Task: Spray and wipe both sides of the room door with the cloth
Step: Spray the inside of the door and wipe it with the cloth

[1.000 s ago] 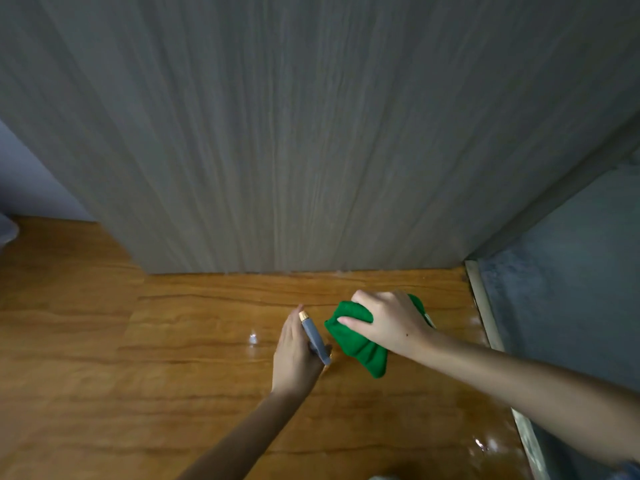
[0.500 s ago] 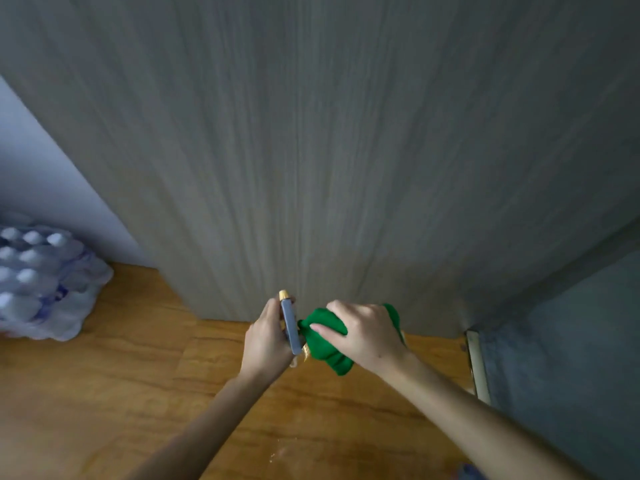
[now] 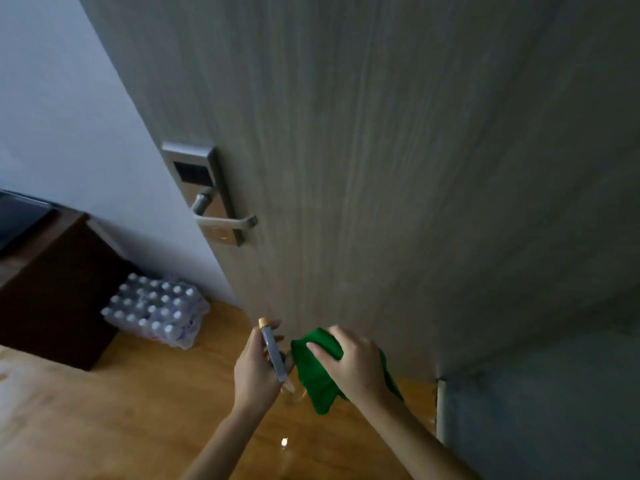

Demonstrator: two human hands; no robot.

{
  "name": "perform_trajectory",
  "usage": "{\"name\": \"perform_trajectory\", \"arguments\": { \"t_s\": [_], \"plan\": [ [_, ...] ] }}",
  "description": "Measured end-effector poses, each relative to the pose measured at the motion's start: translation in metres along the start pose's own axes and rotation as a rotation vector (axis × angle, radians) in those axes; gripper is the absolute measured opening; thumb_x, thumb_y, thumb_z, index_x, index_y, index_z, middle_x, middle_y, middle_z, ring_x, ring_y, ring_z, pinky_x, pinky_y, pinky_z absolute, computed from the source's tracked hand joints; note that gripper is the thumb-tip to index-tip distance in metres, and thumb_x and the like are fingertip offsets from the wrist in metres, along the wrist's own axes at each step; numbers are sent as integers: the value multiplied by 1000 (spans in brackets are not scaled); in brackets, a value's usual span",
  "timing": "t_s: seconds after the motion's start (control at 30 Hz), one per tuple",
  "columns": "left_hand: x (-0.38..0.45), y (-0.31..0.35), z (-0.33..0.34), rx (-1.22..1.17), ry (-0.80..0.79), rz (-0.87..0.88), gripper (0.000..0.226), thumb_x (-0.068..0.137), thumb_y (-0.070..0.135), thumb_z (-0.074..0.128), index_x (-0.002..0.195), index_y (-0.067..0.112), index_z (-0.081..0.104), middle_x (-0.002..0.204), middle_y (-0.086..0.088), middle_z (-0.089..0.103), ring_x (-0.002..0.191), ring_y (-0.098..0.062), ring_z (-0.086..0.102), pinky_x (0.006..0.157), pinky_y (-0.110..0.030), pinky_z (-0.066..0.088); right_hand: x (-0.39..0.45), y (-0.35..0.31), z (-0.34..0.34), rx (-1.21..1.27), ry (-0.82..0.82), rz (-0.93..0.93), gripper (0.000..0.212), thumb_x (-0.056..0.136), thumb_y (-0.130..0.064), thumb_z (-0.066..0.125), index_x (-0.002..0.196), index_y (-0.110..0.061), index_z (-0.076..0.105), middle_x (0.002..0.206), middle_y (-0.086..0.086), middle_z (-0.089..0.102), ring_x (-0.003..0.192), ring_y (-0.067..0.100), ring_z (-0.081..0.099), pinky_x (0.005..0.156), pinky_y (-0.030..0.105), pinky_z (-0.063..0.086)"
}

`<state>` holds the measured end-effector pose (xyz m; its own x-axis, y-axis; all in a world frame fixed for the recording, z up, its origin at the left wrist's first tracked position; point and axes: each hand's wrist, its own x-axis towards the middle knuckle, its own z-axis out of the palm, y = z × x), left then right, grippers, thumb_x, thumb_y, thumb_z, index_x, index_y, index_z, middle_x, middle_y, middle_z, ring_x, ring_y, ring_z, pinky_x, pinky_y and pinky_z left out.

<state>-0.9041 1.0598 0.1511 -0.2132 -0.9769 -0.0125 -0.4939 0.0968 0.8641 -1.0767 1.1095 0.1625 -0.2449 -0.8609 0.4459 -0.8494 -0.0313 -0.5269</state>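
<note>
Grey wood-grain door (image 3: 398, 168) fills most of the view, standing open, its edge running diagonally from top left toward the floor. Metal lock plate with lever handle (image 3: 211, 202) sits on the door's left edge, well above the hands.

Left hand (image 3: 256, 368) is low in front of the door's bottom part, fingers curled round a slim grey spray bottle (image 3: 273, 355) with a gold cap; bottle is tilted, cap end up and away from the person. Right hand (image 3: 353, 362) is just beside it on the right, fingers and thumb bunched on a green cloth (image 3: 318, 379). Cloth is crumpled, hanging partly below the hand, with its left edge right next to the bottle; cannot tell if cloth and bottle touch. Cloth sits near the door's lower face, cannot tell if it contacts the door.

Both hands are close together, above the glossy orange-brown wooden floor (image 3: 121, 410). A bright light reflection shows on the floor below the hands.

Left side: a shrink-wrapped pack of water bottles (image 3: 156, 313) on the floor against the white wall (image 3: 52, 116), next to a dark brown cabinet (image 3: 52, 292). Right side: grey carpeted area (image 3: 540, 410) past a pale threshold strip (image 3: 440, 407).
</note>
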Motion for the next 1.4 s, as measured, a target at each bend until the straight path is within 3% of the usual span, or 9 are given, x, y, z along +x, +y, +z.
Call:
{"name": "perform_trajectory", "arguments": {
  "t_s": [0.1, 0.2, 0.33, 0.4, 0.6, 0.77, 1.03, 1.17, 1.4],
  "plan": [
    [-3, 37, -48, -54, 76, 4, 54, 74, 4, 77, 105, 40, 50, 85, 6, 66, 74, -9, 65, 64, -33, 52, 27, -43, -25, 58, -55, 15, 51, 91, -65, 45, 76, -19, 60, 57, -8, 56, 47, 4, 53, 40, 26, 44],
    [2, 49, -89, -101, 142, 14, 48, 76, 6, 77, 103, 36, 50, 83, 4, 64, 76, -14, 64, 61, -28, 47, 52, -83, -28, 63, -110, -7, 48, 90, -68, 42, 86, -23, 56, 61, -9, 59, 50, 4, 55, 41, 23, 46],
    [23, 34, -141, -138, 160, 57, 43, 78, 7, 77, 113, 20, 55, 81, 1, 63, 73, -13, 63, 65, -37, 54, 99, -139, -11, -57, -277, 45, 67, 89, -60, 52, 143, -26, 33, 74, -4, 61, 56, 8, 56, 48, 20, 46],
    [39, 19, -166, -140, 147, 73, 44, 78, 8, 76, 115, 17, 55, 84, 4, 64, 76, -7, 63, 68, -37, 55, 124, -166, 5, -122, -297, 84, 76, 91, -55, 53, 151, -24, 18, 64, -6, 49, 49, 6, 44, 44, 15, 34],
    [85, -17, -237, -88, -22, 110, 48, 80, 19, 76, 121, 25, 52, 92, 10, 63, 85, -4, 64, 73, -28, 54, 179, -225, 65, -235, -313, 388, 77, 92, -48, 57, 151, -21, 16, 82, 0, 56, 60, 10, 52, 49, 20, 40],
    [97, -35, -280, -35, -117, 172, 48, 80, 19, 77, 120, 28, 51, 87, 12, 64, 82, 7, 61, 63, -10, 45, 195, -244, 85, -318, -341, 553, 51, 92, -37, 61, 132, -16, 36, 103, 9, 63, 87, 26, 62, 57, 30, 39],
    [83, -58, -300, -82, -140, 122, 50, 76, 11, 79, 119, 20, 56, 80, 8, 65, 73, -9, 66, 65, -33, 57, 179, -259, 93, -434, -295, 608, 48, 93, -38, 59, 130, -16, 37, 103, 9, 67, 90, 27, 66, 72, 38, 55],
    [70, -58, -299, -48, -144, 116, 51, 76, 10, 79, 120, 18, 55, 78, 8, 63, 69, -9, 64, 59, -27, 51, 142, -271, 80, -404, -288, 609, 46, 94, -37, 57, 131, -19, 35, 91, 5, 63, 76, 21, 65, 64, 34, 57],
    [37, -47, -300, -56, -198, 196, 48, 80, 13, 75, 116, 31, 50, 83, 7, 66, 77, -11, 65, 69, -44, 57, 56, -305, 43, -430, -270, 627, 44, 95, -40, 55, 131, -21, 38, 83, 0, 64, 68, 17, 62, 56, 26, 45]
  ]
}}
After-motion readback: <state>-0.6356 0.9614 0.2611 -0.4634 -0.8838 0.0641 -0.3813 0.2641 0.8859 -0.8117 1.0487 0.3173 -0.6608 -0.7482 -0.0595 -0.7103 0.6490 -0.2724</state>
